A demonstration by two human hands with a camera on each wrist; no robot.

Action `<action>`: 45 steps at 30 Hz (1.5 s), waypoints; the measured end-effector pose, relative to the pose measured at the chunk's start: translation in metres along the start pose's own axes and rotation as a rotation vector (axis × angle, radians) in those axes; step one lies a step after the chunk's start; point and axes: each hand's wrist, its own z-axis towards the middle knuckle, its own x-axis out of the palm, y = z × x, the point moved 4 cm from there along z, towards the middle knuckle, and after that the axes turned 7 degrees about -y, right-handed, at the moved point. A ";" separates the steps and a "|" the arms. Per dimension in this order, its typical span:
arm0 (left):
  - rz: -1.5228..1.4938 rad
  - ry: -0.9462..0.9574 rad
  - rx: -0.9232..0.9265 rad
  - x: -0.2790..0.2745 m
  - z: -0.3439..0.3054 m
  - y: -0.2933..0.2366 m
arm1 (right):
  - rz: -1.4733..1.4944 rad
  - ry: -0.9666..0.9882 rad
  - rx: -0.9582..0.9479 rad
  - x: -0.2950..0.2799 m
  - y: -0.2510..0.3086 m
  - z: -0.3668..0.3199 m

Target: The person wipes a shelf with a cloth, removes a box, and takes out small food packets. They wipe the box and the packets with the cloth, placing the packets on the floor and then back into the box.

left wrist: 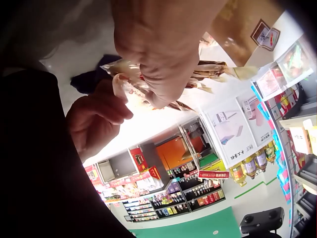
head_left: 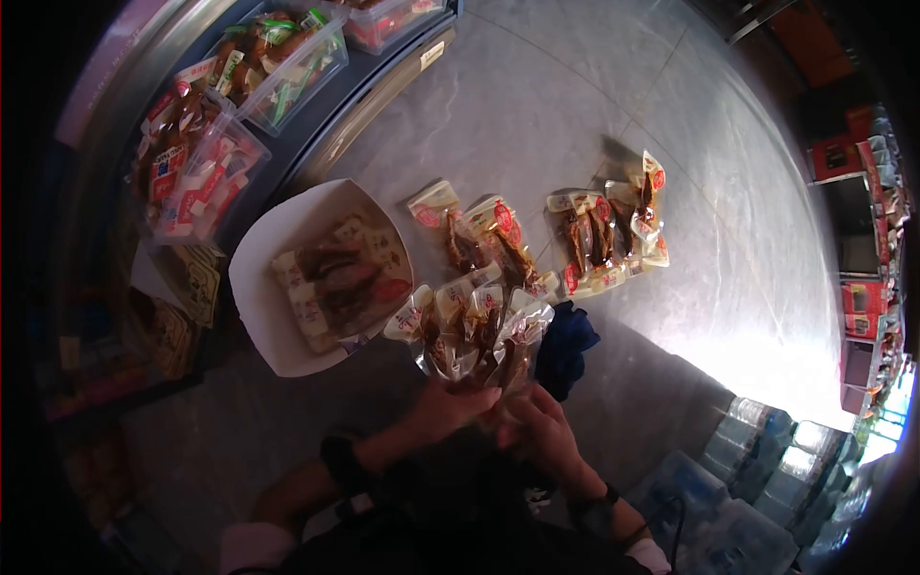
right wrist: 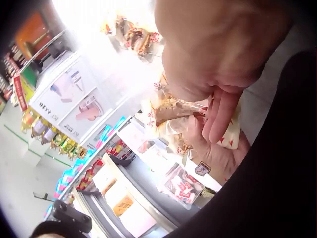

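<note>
Both hands meet low in the head view around a fanned bunch of clear vacuum packs [head_left: 470,331] with brown food inside. The left hand [head_left: 450,402] grips the lower ends of the packs. Beside it the right hand [head_left: 541,426] pinches the bottom of the rightmost pack [head_left: 522,335]. In the left wrist view the left hand [left wrist: 158,44] has its fingers curled over the packs, and the right hand [left wrist: 99,116] holds a pack edge. The right wrist view has the right hand [right wrist: 218,49] over a pack [right wrist: 171,111], its fingertips near the left hand [right wrist: 215,153].
A white box [head_left: 254,287] with similar packs inside stands left. More packs lie on the floor in two groups, one ahead [head_left: 460,240] and one further right [head_left: 599,235]. A dark blue cloth [head_left: 567,350] is beside the bunch. Shelf bins [head_left: 287,77] are upper left, bottled water [head_left: 747,431] lower right.
</note>
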 end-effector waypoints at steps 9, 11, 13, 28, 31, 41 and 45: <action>-0.066 -0.086 0.029 0.001 -0.003 -0.005 | 0.385 0.127 0.152 0.017 -0.018 0.003; 0.018 -0.038 -0.050 -0.001 -0.004 -0.010 | 0.343 0.108 0.107 0.018 -0.018 0.003; 0.102 0.014 -0.133 -0.001 -0.004 -0.008 | 0.143 0.014 -0.001 0.018 -0.013 0.000; 0.070 0.042 -0.123 -0.003 -0.002 -0.003 | -1.358 -0.601 -1.072 -0.039 0.062 0.027; 0.218 0.280 -0.053 -0.007 0.002 0.007 | -1.604 -0.546 -1.126 -0.047 0.032 0.063; 1.113 0.427 0.750 -0.004 -0.008 -0.007 | -0.577 -0.501 -1.111 -0.034 0.085 0.003; 0.661 0.329 0.392 0.003 0.002 0.005 | -1.296 -0.211 -1.193 0.040 0.062 0.001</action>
